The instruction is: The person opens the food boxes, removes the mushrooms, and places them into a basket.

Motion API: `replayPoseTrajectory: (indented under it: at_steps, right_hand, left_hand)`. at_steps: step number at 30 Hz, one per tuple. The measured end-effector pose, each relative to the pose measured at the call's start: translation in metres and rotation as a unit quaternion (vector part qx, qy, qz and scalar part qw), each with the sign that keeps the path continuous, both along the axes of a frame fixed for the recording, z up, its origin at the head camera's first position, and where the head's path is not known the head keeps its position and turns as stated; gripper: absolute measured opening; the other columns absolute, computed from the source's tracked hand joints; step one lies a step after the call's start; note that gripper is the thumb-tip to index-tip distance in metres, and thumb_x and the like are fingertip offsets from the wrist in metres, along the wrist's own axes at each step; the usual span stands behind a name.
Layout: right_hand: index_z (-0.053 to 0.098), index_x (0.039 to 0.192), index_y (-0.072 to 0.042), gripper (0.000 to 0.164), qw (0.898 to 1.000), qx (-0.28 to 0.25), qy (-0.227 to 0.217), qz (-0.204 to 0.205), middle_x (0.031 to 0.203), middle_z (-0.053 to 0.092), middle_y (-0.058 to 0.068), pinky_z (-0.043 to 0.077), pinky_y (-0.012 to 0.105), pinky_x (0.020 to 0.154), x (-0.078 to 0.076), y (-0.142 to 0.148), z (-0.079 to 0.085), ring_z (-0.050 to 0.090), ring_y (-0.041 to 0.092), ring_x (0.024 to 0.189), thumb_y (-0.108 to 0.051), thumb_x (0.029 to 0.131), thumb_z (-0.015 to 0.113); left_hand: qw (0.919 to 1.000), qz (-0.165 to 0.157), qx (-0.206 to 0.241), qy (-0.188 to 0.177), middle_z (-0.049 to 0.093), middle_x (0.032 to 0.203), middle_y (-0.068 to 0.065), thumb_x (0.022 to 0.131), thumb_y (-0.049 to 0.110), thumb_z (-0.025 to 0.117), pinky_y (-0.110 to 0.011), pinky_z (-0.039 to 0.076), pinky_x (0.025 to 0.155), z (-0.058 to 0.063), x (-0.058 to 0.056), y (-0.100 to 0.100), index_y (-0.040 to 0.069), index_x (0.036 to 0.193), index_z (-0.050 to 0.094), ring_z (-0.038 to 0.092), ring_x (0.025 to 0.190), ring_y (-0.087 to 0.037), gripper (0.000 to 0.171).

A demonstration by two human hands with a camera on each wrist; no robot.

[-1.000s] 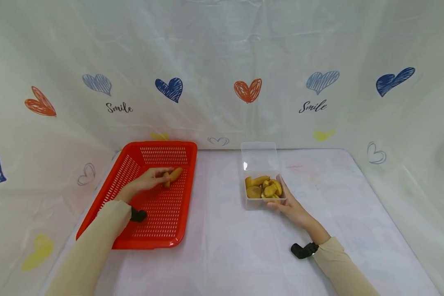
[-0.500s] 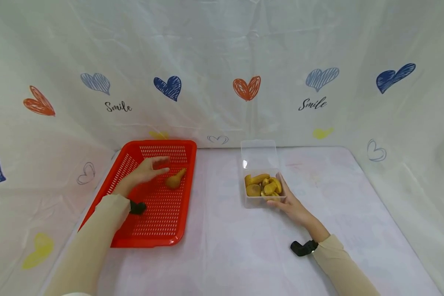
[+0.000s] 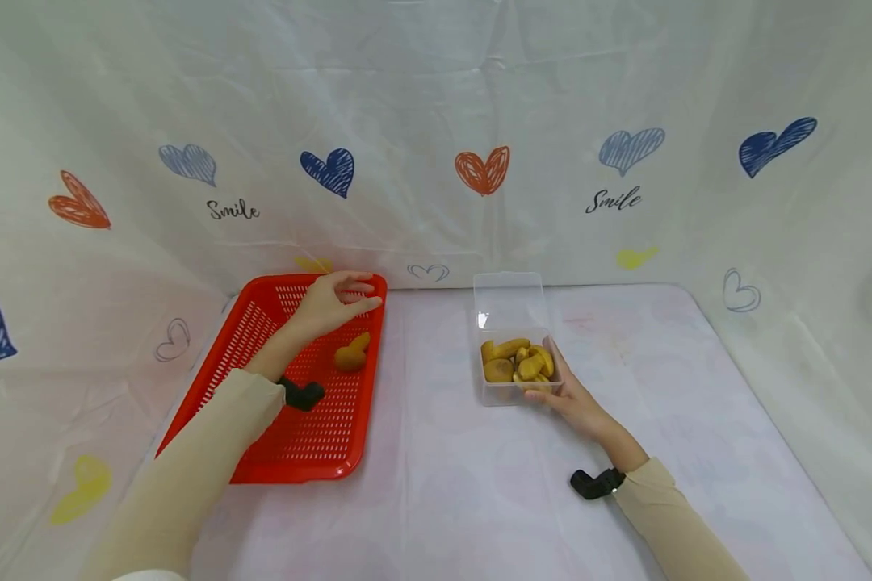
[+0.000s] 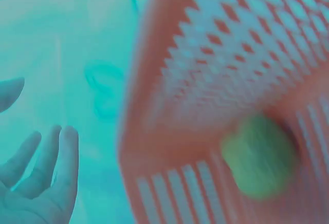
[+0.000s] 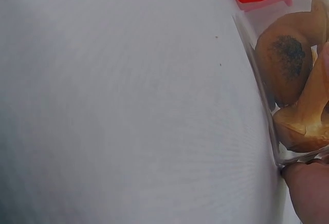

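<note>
Red perforated plastic basket (image 3: pixel 308 472): tan bulbous piece (image 3: pixel 350 358), 2 o'clock
Left hand (image 3: pixel 334 305): half-spread, empty; moved to 1 o'clock
Right hand (image 3: pixel 576 406): grips clear plastic box (image 3: pixel 501 394)

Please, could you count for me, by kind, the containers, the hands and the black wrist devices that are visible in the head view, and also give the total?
Red basket: 1
Clear box: 1
Hands (left hand, right hand): 2
Black wrist devices: 2
Total: 6
</note>
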State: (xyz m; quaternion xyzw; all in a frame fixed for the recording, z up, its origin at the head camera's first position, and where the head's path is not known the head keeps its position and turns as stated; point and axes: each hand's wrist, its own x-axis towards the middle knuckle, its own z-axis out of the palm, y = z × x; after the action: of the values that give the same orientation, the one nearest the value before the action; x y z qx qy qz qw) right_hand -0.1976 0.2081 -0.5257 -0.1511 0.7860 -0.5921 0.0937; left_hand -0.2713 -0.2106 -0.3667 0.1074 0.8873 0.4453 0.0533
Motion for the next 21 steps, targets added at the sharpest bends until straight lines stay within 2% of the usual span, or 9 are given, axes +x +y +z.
replayPoseTrajectory:
  at_steps: [2,7,8,10,15,17,21]
  right_hand:
    - [-0.011,0.160,-0.024,0.102,1.000,-0.002,0.001,-0.001,0.166,-0.007,0.008,0.027,0.029,0.113,0.000,0.000,-0.001,-0.002,0.032,0.150,-0.015,0.096,0.069]
    - [-0.010,0.160,-0.021,0.102,1.000,-0.012,0.004,-0.001,0.167,-0.007,0.008,0.011,0.056,0.118,-0.001,0.001,-0.002,-0.006,0.032,0.150,-0.014,0.096,0.069]
    - [-0.010,0.160,-0.021,0.102,1.000,-0.012,0.004,-0.001,0.167,-0.007,0.008,0.010,0.058,0.117,-0.002,0.001,-0.002,-0.006,0.032,0.150,-0.014,0.096,0.069]
    - [-0.009,0.160,-0.022,0.102,1.000,-0.007,0.005,-0.002,0.167,-0.006,0.007,0.016,0.057,0.117,-0.002,0.002,-0.002,-0.005,0.032,0.150,-0.016,0.096,0.069]
    - [-0.009,0.160,-0.023,0.101,1.000,-0.006,0.003,-0.003,0.167,-0.006,0.007,0.020,0.056,0.115,-0.001,0.002,-0.001,-0.004,0.032,0.150,-0.017,0.096,0.069]
    - [-0.009,0.161,-0.022,0.100,1.000,-0.012,0.001,-0.002,0.167,-0.006,0.008,0.011,0.059,0.117,-0.001,0.002,0.000,-0.006,0.033,0.150,-0.015,0.096,0.068]
    - [-0.008,0.161,-0.022,0.101,1.000,-0.019,0.000,-0.002,0.166,-0.006,0.009,0.008,0.061,0.117,-0.001,0.001,-0.001,-0.006,0.033,0.150,-0.014,0.096,0.068]
  left_hand:
    - [0.9999,-0.004,0.007,0.014,0.066,0.124,-0.011,0.092,0.031,0.074,-0.039,0.056,0.089,0.004,0.004,0.018,0.008,0.133,0.061,0.062,0.109,-0.030,0.049]
    - [0.9989,-0.026,0.021,0.033,0.072,0.110,-0.003,0.089,0.036,0.077,-0.037,0.058,0.082,0.007,0.015,0.060,0.013,0.119,0.073,0.065,0.099,-0.024,0.038]
    - [0.9987,-0.030,0.022,0.034,0.072,0.108,-0.002,0.088,0.036,0.078,-0.037,0.058,0.082,0.006,0.017,0.068,0.014,0.117,0.074,0.066,0.097,-0.023,0.037]
    - [0.9983,-0.039,0.029,0.033,0.073,0.104,-0.001,0.087,0.036,0.079,-0.036,0.058,0.081,0.003,0.019,0.084,0.014,0.116,0.075,0.067,0.095,-0.021,0.037]
    - [0.9962,-0.068,0.036,0.042,0.074,0.098,0.001,0.086,0.032,0.081,-0.029,0.058,0.078,-0.007,0.023,0.118,0.011,0.113,0.076,0.069,0.089,-0.017,0.035]
    - [0.9950,-0.079,0.040,0.047,0.075,0.096,0.001,0.085,0.030,0.082,-0.027,0.058,0.076,-0.012,0.025,0.130,0.009,0.111,0.077,0.069,0.086,-0.016,0.034]
    - [0.9929,-0.099,0.041,0.050,0.075,0.092,0.002,0.084,0.027,0.082,-0.024,0.058,0.071,-0.022,0.028,0.150,0.007,0.107,0.078,0.069,0.081,-0.012,0.030]
